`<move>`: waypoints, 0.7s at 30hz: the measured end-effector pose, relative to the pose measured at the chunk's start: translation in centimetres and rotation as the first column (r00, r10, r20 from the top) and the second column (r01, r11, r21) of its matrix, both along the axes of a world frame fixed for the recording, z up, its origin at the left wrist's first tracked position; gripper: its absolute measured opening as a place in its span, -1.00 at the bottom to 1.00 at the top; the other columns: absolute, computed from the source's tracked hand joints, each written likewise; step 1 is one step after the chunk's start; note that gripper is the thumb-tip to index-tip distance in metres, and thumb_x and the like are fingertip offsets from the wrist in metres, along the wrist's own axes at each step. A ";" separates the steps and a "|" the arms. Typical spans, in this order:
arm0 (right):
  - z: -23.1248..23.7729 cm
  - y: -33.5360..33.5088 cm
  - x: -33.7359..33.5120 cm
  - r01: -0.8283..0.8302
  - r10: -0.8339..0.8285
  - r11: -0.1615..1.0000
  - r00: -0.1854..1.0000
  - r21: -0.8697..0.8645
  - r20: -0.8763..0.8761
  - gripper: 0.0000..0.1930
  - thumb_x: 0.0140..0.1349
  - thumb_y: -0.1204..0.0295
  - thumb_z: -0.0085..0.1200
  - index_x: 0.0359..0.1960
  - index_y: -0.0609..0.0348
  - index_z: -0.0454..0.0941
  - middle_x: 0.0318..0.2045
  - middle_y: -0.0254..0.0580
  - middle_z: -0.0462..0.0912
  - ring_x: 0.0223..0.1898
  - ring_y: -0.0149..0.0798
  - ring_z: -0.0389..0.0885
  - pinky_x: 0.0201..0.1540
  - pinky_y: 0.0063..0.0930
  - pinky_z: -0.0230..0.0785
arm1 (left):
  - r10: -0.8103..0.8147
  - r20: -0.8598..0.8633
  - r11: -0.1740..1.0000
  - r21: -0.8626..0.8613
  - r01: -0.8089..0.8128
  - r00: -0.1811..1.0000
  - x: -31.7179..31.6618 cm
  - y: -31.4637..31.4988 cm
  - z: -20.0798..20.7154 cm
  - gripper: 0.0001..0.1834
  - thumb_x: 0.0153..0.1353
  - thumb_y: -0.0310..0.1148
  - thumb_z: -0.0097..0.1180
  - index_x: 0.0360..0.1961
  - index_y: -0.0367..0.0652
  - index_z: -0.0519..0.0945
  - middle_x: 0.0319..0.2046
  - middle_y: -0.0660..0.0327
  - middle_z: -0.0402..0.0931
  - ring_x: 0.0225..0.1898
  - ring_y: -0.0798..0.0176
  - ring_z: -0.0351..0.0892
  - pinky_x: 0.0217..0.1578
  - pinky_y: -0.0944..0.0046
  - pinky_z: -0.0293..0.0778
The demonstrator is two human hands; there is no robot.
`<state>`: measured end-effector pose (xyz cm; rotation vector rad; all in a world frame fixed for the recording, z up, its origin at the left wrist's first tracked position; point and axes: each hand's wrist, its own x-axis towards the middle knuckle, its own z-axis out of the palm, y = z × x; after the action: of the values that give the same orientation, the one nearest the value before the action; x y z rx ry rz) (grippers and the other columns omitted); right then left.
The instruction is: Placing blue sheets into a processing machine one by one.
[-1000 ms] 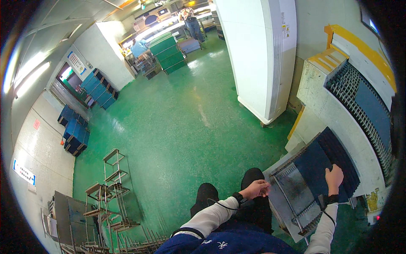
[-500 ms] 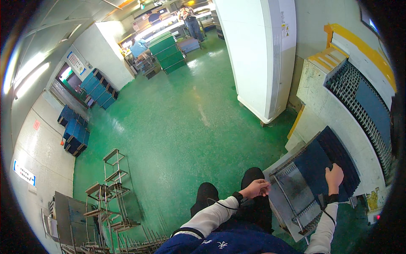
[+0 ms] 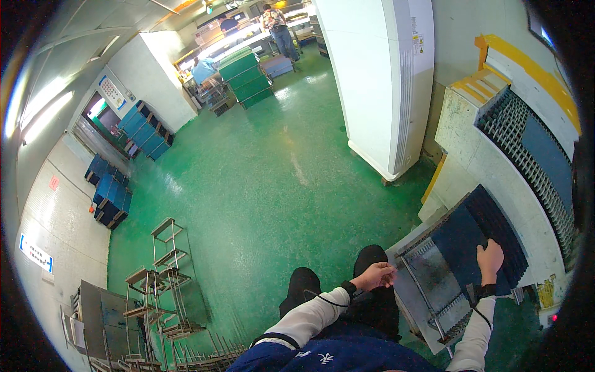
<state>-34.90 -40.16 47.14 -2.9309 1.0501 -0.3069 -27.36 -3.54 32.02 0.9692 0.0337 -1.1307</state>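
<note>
My right hand [image 3: 489,259] is closed at the edge of a dark blue flat panel [image 3: 457,239]. Its fingertips are partly hidden among the panels. Behind this panel, several more dark blue panels [image 3: 503,226] lean in a row on a slotted metal rack [image 3: 432,273] at my right. My left hand [image 3: 374,276] hovers over my knee beside the rack's left edge, its fingers curled in; whether anything is between them is too small to tell.
Right of the rack stands a pale machine with a roller conveyor [image 3: 527,146] carrying a blue panel [image 3: 546,152]. A tall white cabinet [image 3: 372,80] stands ahead. Metal frames [image 3: 164,279] are at the left, blue crates [image 3: 145,130] along the wall. People work at a far bench.
My hands and the panels have not visibly moved. In the far background, a standing person has shifted posture slightly.
</note>
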 end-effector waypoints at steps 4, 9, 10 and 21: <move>0.3 0.4 0.1 0.001 -0.002 1.000 1.000 -0.007 -0.003 -0.59 -0.01 0.26 0.25 -0.15 0.27 0.59 -0.26 0.10 0.65 -0.19 0.07 0.63 -0.14 -0.13 0.47 | 0.008 0.001 1.000 -0.005 -0.008 1.000 0.0 0.1 0.0 -0.82 0.36 -0.29 -0.02 -0.20 -0.19 0.47 -0.40 0.20 0.55 -0.46 0.29 0.59 -0.44 0.31 0.54; -0.1 0.0 -0.1 0.003 -0.003 1.000 1.000 -0.007 0.018 -0.60 -0.01 0.25 0.25 -0.17 0.24 0.59 -0.28 0.09 0.64 -0.20 0.07 0.62 -0.14 -0.11 0.46 | -0.002 -0.005 1.000 0.001 0.002 1.000 0.0 -0.1 0.3 -0.81 0.36 -0.29 -0.02 -0.18 -0.20 0.47 -0.39 0.20 0.55 -0.45 0.28 0.59 -0.44 0.30 0.54; -0.1 0.1 -0.1 0.003 -0.003 1.000 1.000 -0.006 0.019 -0.60 -0.01 0.25 0.25 -0.17 0.24 0.59 -0.28 0.09 0.64 -0.20 0.07 0.62 -0.14 -0.11 0.46 | -0.001 -0.004 1.000 0.002 0.001 1.000 0.0 -0.1 0.2 -0.81 0.36 -0.29 -0.02 -0.18 -0.20 0.47 -0.39 0.20 0.55 -0.45 0.28 0.59 -0.44 0.30 0.54; 0.2 0.2 0.0 0.020 -0.020 1.000 1.000 0.005 -0.015 -0.56 0.01 0.25 0.24 -0.10 0.26 0.57 -0.23 0.08 0.64 -0.15 0.06 0.61 -0.08 -0.13 0.45 | -0.009 0.007 1.000 -0.006 0.009 1.000 0.0 0.0 -0.2 -0.81 0.37 -0.26 -0.02 -0.20 -0.17 0.46 -0.39 0.20 0.54 -0.43 0.28 0.59 -0.42 0.30 0.53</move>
<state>-34.87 -39.94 47.30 -2.9243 1.0813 -0.2820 -27.38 -3.53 31.81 0.9692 0.0205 -1.1354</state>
